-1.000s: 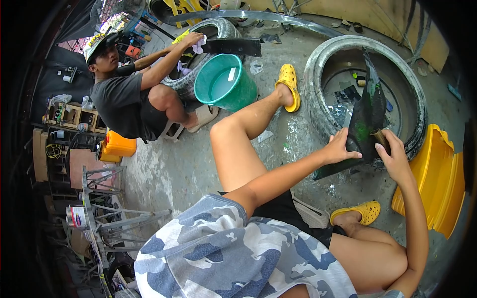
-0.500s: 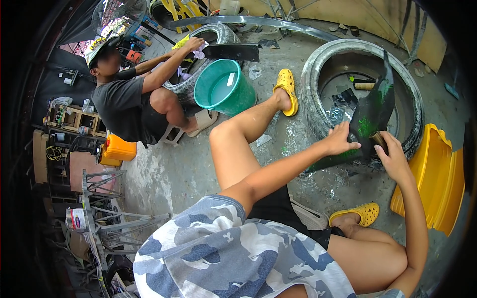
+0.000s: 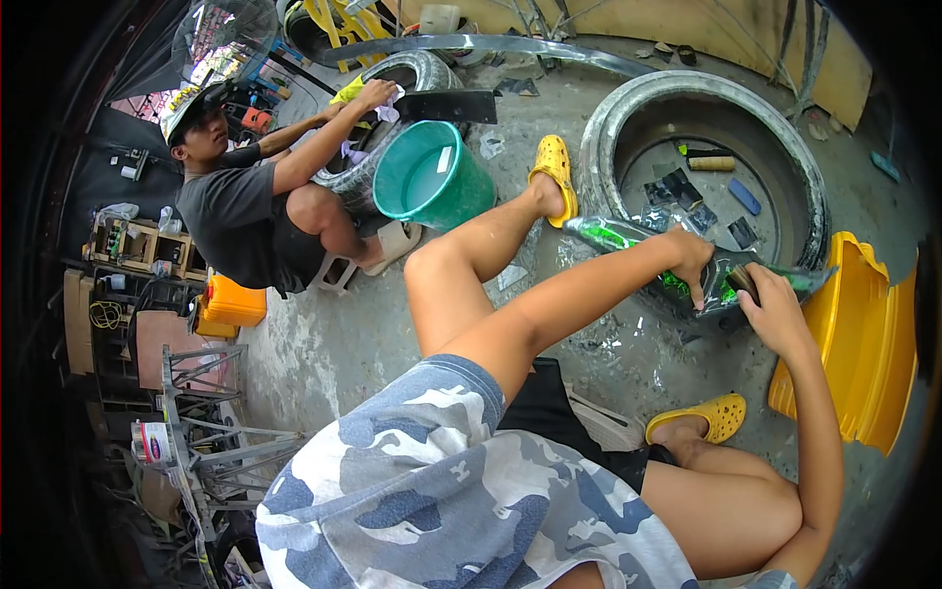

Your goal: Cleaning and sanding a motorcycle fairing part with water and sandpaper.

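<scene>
A dark, glossy, wet-looking panel (image 3: 648, 257) with bright green patches lies across the near side of a large tyre (image 3: 602, 147). My left hand (image 3: 690, 259) is bent over the panel's middle and grips it, one finger pointing down its surface. My right hand (image 3: 775, 306) is closed around a small brown roll-shaped piece (image 3: 743, 283), held against the panel's right part. Inside the tyre lie a tan roll (image 3: 710, 164), a blue block (image 3: 745, 196) and several dark sheet scraps (image 3: 675, 187). The underside of the panel is hidden.
A yellow plastic panel (image 3: 854, 344) leans right of the tyre. At the left a person (image 3: 235, 196) squats by another tyre (image 3: 432, 71), holding a cloth over a black panel (image 3: 449, 106). A green bucket of water (image 3: 417, 191) stands between us. A metal frame (image 3: 211, 432) is farther left.
The panel has swung from pointing away to lying crosswise, its far end now at the right. My left hand has moved slightly up with it; the right hand keeps the brown piece.
</scene>
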Demonstrator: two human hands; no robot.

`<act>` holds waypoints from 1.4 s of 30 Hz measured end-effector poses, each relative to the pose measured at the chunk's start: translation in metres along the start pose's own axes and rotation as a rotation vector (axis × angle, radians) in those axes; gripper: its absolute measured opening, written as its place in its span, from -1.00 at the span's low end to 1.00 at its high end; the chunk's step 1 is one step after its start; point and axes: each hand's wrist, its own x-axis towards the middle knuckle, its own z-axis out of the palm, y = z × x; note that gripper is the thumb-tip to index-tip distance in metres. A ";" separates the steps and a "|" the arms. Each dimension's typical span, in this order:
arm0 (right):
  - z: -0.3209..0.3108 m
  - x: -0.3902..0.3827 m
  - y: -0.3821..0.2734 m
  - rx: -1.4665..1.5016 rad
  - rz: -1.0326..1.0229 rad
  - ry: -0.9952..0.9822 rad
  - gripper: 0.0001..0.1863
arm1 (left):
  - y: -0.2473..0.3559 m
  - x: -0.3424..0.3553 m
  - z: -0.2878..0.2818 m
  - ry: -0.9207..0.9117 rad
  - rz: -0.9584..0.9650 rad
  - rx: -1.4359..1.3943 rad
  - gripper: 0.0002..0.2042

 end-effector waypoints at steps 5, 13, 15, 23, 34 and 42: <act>0.004 0.003 0.008 -0.025 0.008 -0.085 -0.68 | -0.004 0.011 0.010 -0.038 0.092 0.151 0.08; -0.001 -0.001 0.009 -0.028 0.160 -0.313 -0.70 | -0.013 -0.011 0.020 0.040 0.044 0.087 0.04; 0.001 -0.002 0.013 -0.041 0.190 -0.341 -0.69 | -0.018 -0.019 0.028 0.059 -0.017 0.038 0.03; 0.008 -0.001 0.026 -0.053 0.224 -0.363 -0.58 | -0.014 -0.048 0.042 0.306 0.079 0.187 0.20; 0.016 0.018 0.039 -0.031 0.250 -0.421 -0.57 | -0.009 -0.057 0.043 0.374 0.090 0.247 0.15; 0.015 0.018 0.043 -0.008 0.243 -0.424 -0.56 | -0.009 -0.069 0.054 0.589 0.331 0.288 -0.16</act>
